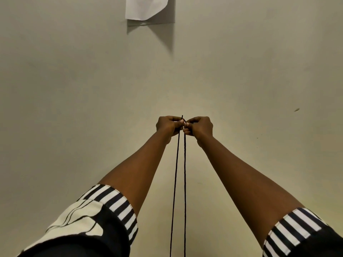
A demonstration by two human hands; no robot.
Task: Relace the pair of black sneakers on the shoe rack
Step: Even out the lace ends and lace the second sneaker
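Note:
Both arms are stretched out and raised in front of a plain wall. My left hand (169, 126) and my right hand (198, 127) meet at the centre, and each pinches one end of a black shoelace (184, 182). Two taut strands of the lace run side by side from the fingertips down past the bottom edge of the view. A short tip of the lace sticks up between the two hands. The black sneakers and the shoe rack are out of view.
A beige wall (74, 89) fills the view. A white sheet of paper (146, 8) hangs on it at the top centre, its lower corner curling. Striped black-and-white sleeves (115, 204) cover my upper arms.

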